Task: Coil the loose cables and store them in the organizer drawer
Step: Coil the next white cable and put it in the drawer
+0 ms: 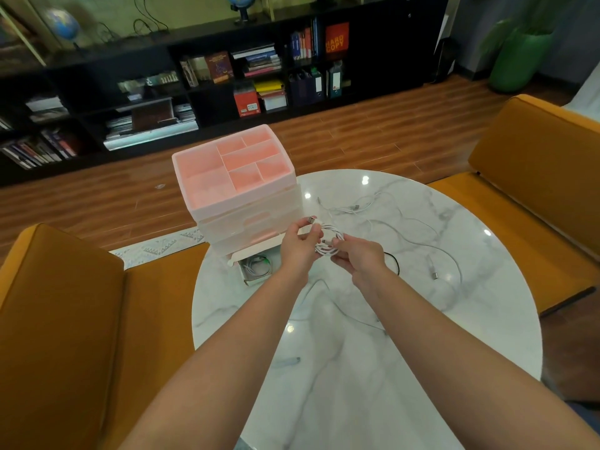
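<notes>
White cable in hand [328, 242]: it is wound into a small coil and held above the table, between the two hands; one USB plug sticks out at the top, near the left fingers.
Left hand [297, 245]: its fingers are curled around the left side of the coil and pinch it.
Right hand [358, 254]: it pinches the right side of the coil, near the other plug, so both hands are together on the same cable.
Organizer [238, 186]: it stands just beyond the left hand, pink tray on top, pale drawers below.
Open drawer [256, 266]: it is pulled out below and left of the left hand; a coiled cable already lies inside.
Loose cables [360, 207]: several white ones lie spread on the marble table [357, 368] beyond and right of the right hand; a black one [393, 263] is just beside the right wrist.
Progress: I judge about one cable is stored and one is nearly coiled; the others are not yet coiled.
</notes>
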The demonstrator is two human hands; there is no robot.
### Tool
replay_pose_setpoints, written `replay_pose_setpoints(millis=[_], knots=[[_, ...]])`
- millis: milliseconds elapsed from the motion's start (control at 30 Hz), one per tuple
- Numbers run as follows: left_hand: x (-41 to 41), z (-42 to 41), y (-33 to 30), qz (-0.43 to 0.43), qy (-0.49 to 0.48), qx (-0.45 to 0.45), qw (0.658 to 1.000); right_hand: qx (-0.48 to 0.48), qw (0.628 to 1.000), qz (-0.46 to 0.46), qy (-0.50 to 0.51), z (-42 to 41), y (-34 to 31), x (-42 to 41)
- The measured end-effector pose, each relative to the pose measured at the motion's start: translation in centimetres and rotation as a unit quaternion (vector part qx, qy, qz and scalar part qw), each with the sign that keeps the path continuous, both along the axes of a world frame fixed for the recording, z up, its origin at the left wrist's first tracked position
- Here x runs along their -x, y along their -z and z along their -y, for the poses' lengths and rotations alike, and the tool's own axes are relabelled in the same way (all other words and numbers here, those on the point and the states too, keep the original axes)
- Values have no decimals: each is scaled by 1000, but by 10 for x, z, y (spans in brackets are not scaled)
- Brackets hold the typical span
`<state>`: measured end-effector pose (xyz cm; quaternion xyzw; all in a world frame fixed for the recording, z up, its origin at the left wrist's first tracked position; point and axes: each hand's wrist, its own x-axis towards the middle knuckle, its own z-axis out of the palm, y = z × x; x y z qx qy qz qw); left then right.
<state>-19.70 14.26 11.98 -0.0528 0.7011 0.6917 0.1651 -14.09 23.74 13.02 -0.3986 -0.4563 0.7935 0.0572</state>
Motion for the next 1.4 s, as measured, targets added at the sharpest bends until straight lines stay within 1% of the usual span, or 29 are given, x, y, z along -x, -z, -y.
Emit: replay_pose_setpoints(millis=[67, 133, 200, 267, 367, 433, 500, 600, 667, 733, 767, 800, 833, 900, 967, 1033, 1133, 1200, 1300, 1333, 1400], knots=[[4, -1, 2, -32, 0, 43, 999, 13, 1000, 21, -16, 1, 1, 0], [7, -1, 2, -40, -1, 63, 997, 45, 999, 27, -12, 0, 1, 3], [9, 1, 2, -36, 3, 60, 998, 81, 996, 22, -10, -2, 1, 7], [10, 3, 1, -23, 9, 43, 999, 91, 995, 24, -26, -5, 0, 7], [11, 6, 2, -12, 9, 29, 999, 59, 997, 13, -56, -8, -3, 3], [11, 10, 5, -18, 10, 47, 999, 3, 998, -4, -60, -6, -2, 2], [11, 16, 10, -24, 15, 69, 997, -78, 995, -3, -61, -5, 3, 2], [8, 22, 16, -7, 2, 102, 995, -194, 977, 23, -90, -3, 15, -2], [7, 26, 22, 16, -23, 120, 992, -287, 947, 57, -134, 1, 23, -1], [7, 30, 30, 30, -42, 127, 991, -394, 890, 121, -197, 6, 27, 1], [8, 33, 35, 36, -48, 128, 990, -425, 865, 141, -224, 8, 29, 3], [7, 37, 39, 42, -54, 130, 989, -429, 857, 142, -247, 11, 30, 5], [7, 42, 44, 50, -61, 130, 988, -405, 868, 123, -260, 13, 34, 8], [6, 51, 50, 69, -73, 118, 988, -320, 909, 75, -256, 18, 39, 12], [8, 61, 56, 91, -81, 94, 988, -262, 932, 61, -242, 23, 44, 14], [11, 70, 63, 107, -79, 79, 988, -245, 941, 63, -224, 29, 51, 21], [16, 79, 70, 114, -68, 76, 988, -248, 949, 64, -186, 37, 59, 33], [21, 84, 73, 110, -61, 71, 989, -249, 951, 61, -174, 42, 64, 41], [27, 89, 74, 94, -30, 71, 993, -278, 943, 58, -175, 49, 71, 51], [29, 89, 75, 89, -20, 75, 993, -302, 934, 59, -179, 50, 73, 55], [33, 89, 79, 81, -17, 98, 992, -379, 899, 67, -210, 52, 77, 60]])
